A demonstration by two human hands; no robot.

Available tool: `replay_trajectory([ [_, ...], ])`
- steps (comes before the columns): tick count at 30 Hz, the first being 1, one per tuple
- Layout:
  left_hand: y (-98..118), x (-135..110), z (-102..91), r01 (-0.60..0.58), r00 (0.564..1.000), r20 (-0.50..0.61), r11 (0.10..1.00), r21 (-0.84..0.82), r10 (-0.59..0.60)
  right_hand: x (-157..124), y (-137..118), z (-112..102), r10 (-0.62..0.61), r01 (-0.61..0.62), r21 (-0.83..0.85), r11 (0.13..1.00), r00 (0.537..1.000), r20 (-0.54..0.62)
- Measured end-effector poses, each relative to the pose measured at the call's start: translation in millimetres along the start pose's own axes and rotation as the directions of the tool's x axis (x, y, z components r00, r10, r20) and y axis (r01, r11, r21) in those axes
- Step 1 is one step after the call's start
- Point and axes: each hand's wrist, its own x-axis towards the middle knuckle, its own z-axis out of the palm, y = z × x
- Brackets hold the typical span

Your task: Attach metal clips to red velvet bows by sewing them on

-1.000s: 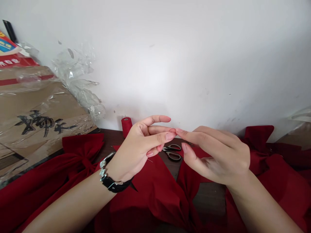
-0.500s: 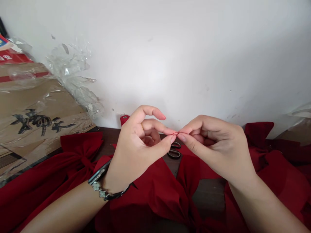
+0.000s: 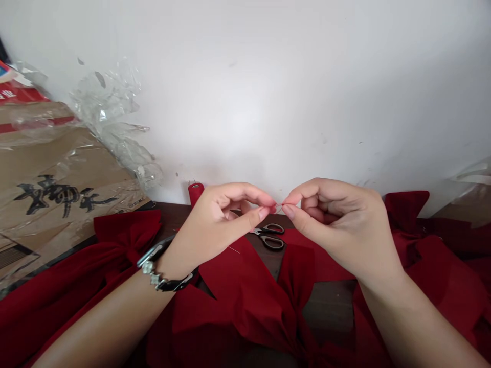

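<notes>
Between my two hands runs a short bit of thin red thread, looped near the fingertips. My left hand, with a watch and a bracelet on its wrist, pinches the thread between thumb and fingers. The thumb and index finger of my right hand pinch it from the other side. Below the hands lie black-handled scissors, their blades partly behind my left hand. A needle rests on the red cloth just under my left hand. Behind that hand stands a spool of red thread with pins or needles stuck in its top.
Red fabric bows lie to the left and centre on the dark table. More red fabric is piled at right. A cardboard box with clear plastic stands at left against the white wall.
My left index finger has come down from its raised position to join the pinch. The hands have drawn slightly apart, showing more thread, and more of the scissors and spool is visible.
</notes>
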Motion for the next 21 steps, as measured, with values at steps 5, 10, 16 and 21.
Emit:
replay_trajectory([
  [5, -2.0, -0.8, 2.4, 0.018, 0.998, 0.053, 0.999, -0.033, -0.017, -0.4, 1.4, -0.6, -0.024, 0.024, -0.026, 0.999, 1.0, 0.003],
  [10, 0.1, -3.1, 3.8, -0.007, 1.0, -0.001, 1.0, -0.012, 0.007, -0.9, 1.5, -0.6, -0.034, 0.034, -0.053, 0.998, 0.999, 0.006],
  [16, 0.9, -4.4, 1.6, -0.049, 0.998, 0.041, 0.999, 0.015, 0.049, -2.0, -0.3, -0.9, -0.016, 0.017, -0.019, 1.0, 0.999, 0.033],
  [21, 2.9, -6.9, 0.4, -0.064, 0.996, 0.064, 0.997, 0.053, 0.061, -1.2, -1.2, -1.8, -0.005, 0.001, 0.055, 0.998, 0.998, 0.069],
])
